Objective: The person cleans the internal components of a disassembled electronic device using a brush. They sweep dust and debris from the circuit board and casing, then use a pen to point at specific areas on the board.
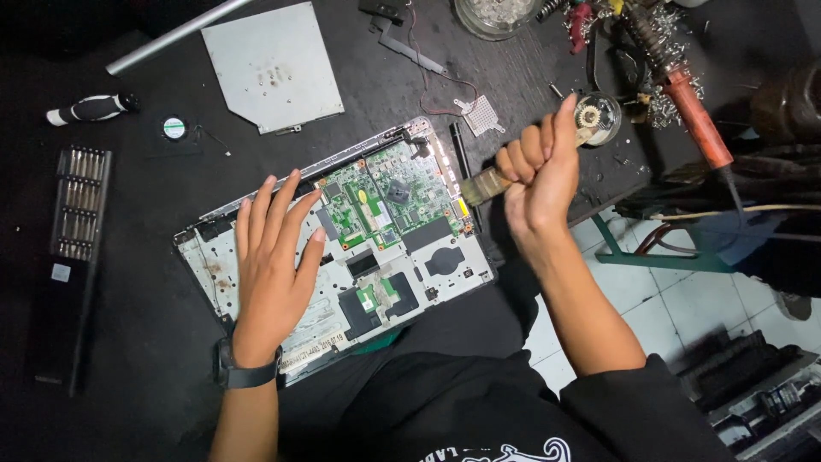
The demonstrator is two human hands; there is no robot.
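Observation:
An opened laptop base (pixel 445 278) lies on the black table with its green circuit board (pixel 389 192) exposed. My left hand (pixel 274 265) rests flat on the left half of the base, fingers spread, holding nothing; a black watch is on that wrist. My right hand (pixel 539 171) is closed in a fist around the wooden handle of a brush (pixel 481 186), just right of the board. The brush's other end reaches toward a small glass jar (pixel 609 109); I cannot tell whether it touches the jar.
A grey metal cover plate (pixel 274 64) lies at the back. At the left are a small round fan (pixel 174 128), a screwdriver (pixel 90 109) and a rack of bits (pixel 79 204). An orange-handled soldering iron (pixel 694 120) and a glass bowl (pixel 492 15) are at the back right. The table edge drops to tiled floor at right.

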